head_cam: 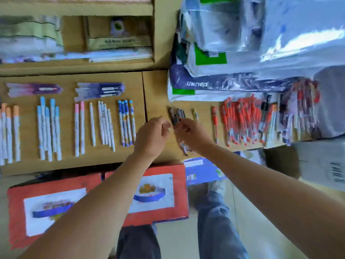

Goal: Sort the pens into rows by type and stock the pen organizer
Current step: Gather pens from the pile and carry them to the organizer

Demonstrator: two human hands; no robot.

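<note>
Both forearms stretch up from the bottom toward the table. Right hand is curled round some dark pens near the middle, with one end poking out under the palm. Left hand is just beside it, fingers curled in, but too blurry to tell if it's holding anything. White pens lie in rows on the left, red pens heaped on the right.

Nothing here reads cleanly. The blue pack carries white lettering, upside down from where I stand and too smeared to spell out. The brown bag on the shelf has one blurred line of print. The cardboard box shows dark marks, all illegible.
</note>
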